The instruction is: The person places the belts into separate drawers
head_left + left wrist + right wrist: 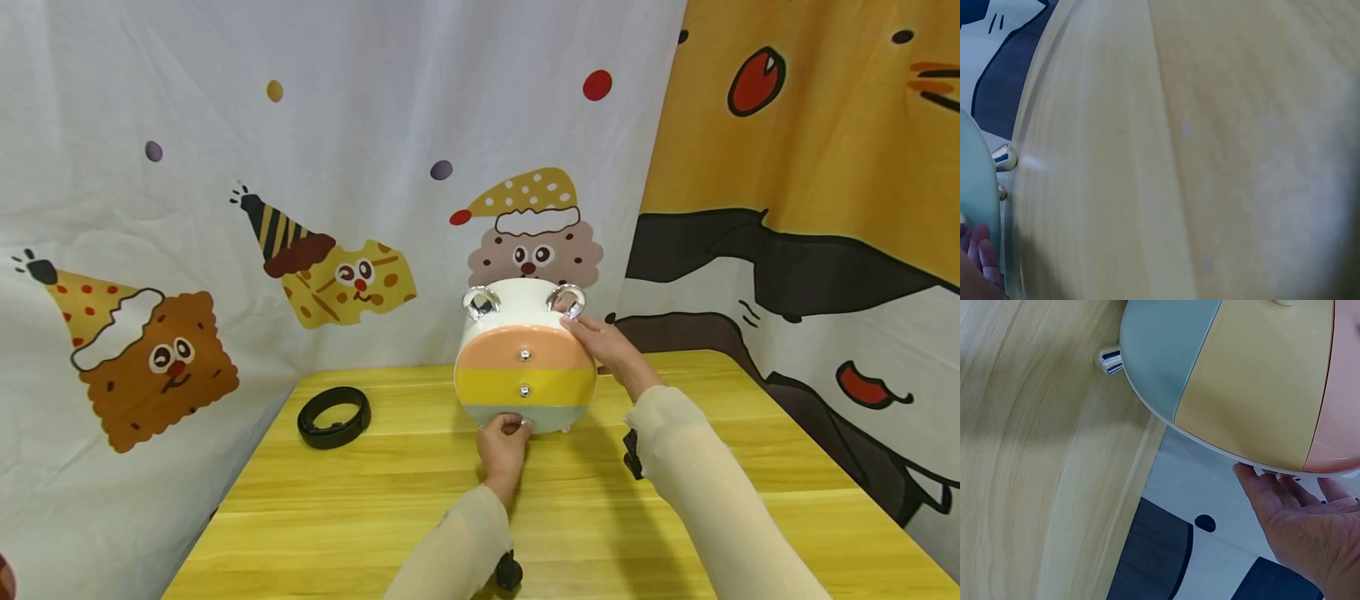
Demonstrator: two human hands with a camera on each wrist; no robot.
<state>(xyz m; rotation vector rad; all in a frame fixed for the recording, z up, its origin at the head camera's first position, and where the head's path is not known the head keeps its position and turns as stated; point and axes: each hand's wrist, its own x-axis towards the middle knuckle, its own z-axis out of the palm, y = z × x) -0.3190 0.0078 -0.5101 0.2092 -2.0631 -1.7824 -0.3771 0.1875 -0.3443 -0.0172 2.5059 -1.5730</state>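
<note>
A small oval drawer chest [491,375] with orange, yellow and grey-green drawer fronts stands on the table. Two silver ring-shaped ears top its white body, and short metallic feet [1110,360] show below. My left hand [502,452] pinches around the knob of the lowest, grey-green drawer [558,417]; the fingers mostly cover that knob. At the chest's upper right side, my right hand [611,348] rests with its thumb near the right ear [567,302]. In the right wrist view its fairly straight fingers [1260,490] touch the side. All three drawers appear closed.
A coiled black belt [333,418] lies on the yellow wooden table [360,508], left of the chest. Printed cartoon curtains [360,100] hang behind the table and along its right side. Black wrist devices [508,572] sit at both sleeves.
</note>
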